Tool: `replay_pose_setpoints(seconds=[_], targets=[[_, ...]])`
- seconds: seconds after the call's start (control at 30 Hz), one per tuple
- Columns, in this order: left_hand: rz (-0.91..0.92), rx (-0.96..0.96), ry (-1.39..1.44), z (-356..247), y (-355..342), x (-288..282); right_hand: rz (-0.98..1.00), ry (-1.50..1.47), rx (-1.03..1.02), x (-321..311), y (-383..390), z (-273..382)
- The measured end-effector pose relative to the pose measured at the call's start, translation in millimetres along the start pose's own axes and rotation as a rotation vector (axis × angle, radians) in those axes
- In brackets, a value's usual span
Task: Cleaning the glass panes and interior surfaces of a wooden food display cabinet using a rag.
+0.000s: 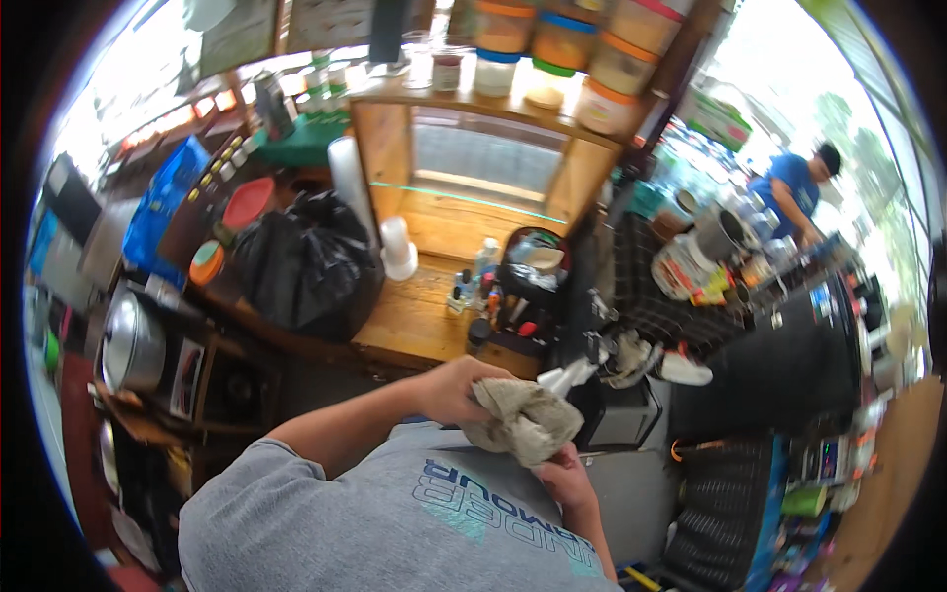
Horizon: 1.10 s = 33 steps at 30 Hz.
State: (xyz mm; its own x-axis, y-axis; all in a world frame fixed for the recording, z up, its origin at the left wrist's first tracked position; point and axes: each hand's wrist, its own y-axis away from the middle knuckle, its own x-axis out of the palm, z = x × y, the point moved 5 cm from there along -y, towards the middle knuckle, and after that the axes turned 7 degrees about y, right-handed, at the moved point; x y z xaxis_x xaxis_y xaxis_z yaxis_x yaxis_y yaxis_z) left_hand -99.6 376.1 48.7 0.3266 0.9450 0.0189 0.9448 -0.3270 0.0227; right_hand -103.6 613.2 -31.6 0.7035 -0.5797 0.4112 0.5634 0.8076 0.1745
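A crumpled, greyish-beige cloth is bunched up in front of my chest, between both hands. My left hand is closed on its left end, with the fingertips partly hidden by the folds. Below and to the right, my right hand grips the cloth's lower edge; some of its fingers are out of sight behind the fabric. Just past the cloth, a white piece shows, its kind too blurred to tell.
Ahead stands a wooden counter with small bottles, a stack of white cups and a dark round container. A black plastic bag sits to the left. Lidded tubs line the shelf above. At the far right, a person in blue bends over things.
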Motion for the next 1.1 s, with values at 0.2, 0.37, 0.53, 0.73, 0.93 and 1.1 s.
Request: replay_pose_setpoints(seconds=[0.2, 0.37, 0.53, 0.73, 0.93, 1.1], targets=[[-0.586, 0.096, 0.539, 68.8, 43.9, -163.7, 0.152, 0.501, 0.215, 34.1, -77.8, 1.0], [-0.505, -0.010, 0.312, 81.7, 42.5, -219.1, 0.013, 0.590, 0.414, 34.1, -121.4, -26.4], [0.281, -0.074, 0.860, 99.0, 58.7, -215.0, 0.061, 0.463, 0.318, 62.0, -202.7, -27.1], [0.248, -0.383, 0.122, 112.9, 93.3, -197.7, -0.050, 0.583, 0.170, 67.4, -325.8, -70.6], [0.110, -0.268, 0.204, 103.8, 166.3, -235.1, -0.291, 0.878, 0.038, 61.0, -473.1, -140.5], [-0.167, -0.434, 0.092, 92.3, 218.1, -245.4, -0.492, 1.188, -0.220, 61.3, -536.0, -169.9]])
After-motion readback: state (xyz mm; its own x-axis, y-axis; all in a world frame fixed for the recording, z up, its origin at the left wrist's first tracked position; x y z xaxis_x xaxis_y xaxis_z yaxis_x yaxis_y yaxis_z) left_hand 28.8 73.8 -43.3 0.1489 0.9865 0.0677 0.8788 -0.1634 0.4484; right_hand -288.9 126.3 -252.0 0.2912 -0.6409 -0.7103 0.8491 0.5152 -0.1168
